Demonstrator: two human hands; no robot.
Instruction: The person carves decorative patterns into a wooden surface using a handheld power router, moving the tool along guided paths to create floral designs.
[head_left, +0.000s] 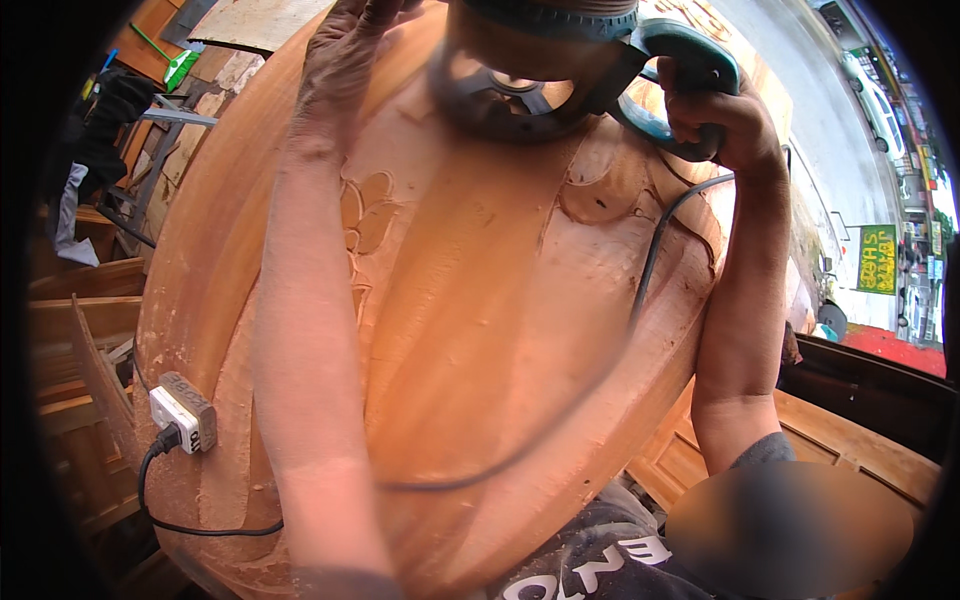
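Note:
A router [530, 55] with a teal-trimmed body and a round dark base stands on a large reddish-brown wooden panel [450, 300] at the far side. My right hand [745, 120] is closed around the router's teal loop handle [690, 50]. To the router's left, my left hand [345, 75] is bent at the wrist over the panel; the upper edge cuts off its fingers, so their hold is hidden. Shallow carved leaf-like outlines [370, 215] lie beside my left forearm. A rounded carved shape [600, 190] shows below the handle.
The router's black cord [560, 440] loops over the panel and passes under my left forearm. A plug sits in a white socket block [180, 415] at the panel's left. Wooden boards [85, 330] are stacked at left, a panelled wooden piece [840, 435] at right. Beyond runs a street.

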